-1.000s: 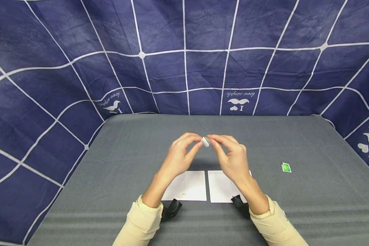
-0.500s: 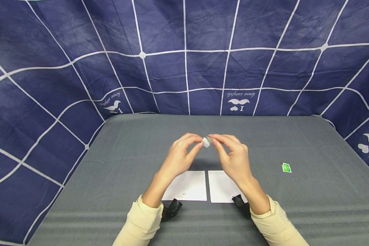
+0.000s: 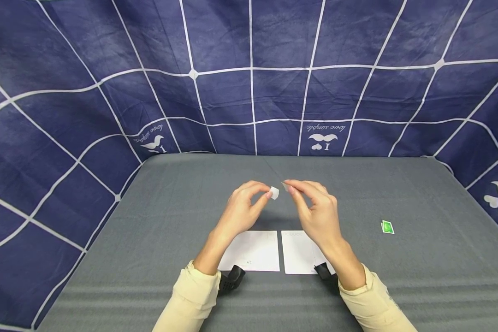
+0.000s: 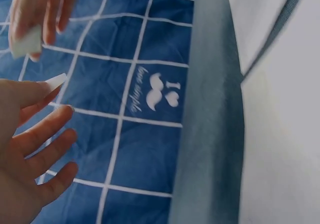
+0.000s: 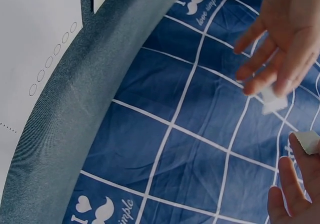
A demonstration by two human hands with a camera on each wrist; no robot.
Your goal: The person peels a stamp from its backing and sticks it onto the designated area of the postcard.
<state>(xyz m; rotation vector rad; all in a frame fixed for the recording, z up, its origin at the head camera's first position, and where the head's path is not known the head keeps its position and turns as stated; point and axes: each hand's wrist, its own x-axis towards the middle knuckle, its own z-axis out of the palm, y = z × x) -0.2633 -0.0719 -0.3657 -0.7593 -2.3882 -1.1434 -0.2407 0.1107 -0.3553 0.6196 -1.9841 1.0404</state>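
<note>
Over the table, my left hand (image 3: 242, 210) pinches a small white piece of paper (image 3: 275, 192) between thumb and forefinger. In the left wrist view that paper (image 4: 56, 81) appears slightly bent, and the other fingers are spread. Opposite it, my right hand (image 3: 317, 210) pinches a small stamp (image 3: 286, 186) at its edge. Its scalloped border shows on the stamp (image 5: 306, 141) in the right wrist view, where its pale side faces the camera. A gap separates the paper and the stamp. Below the hands lie a left postcard (image 3: 255, 251) and a right postcard (image 3: 300, 253), the latter partly hidden by my right forearm.
Green stamps (image 3: 387, 227) overlap on the grey tabletop (image 3: 431, 258) to the right. A blue cloth with white lines (image 3: 280, 94) hangs behind the table and along its sides. Black wrist straps (image 3: 232, 279) show below the hands.
The white paper and the stamp, close together in both earlier frames, are now apart. My left hand has shifted slightly left and my right hand slightly right.
</note>
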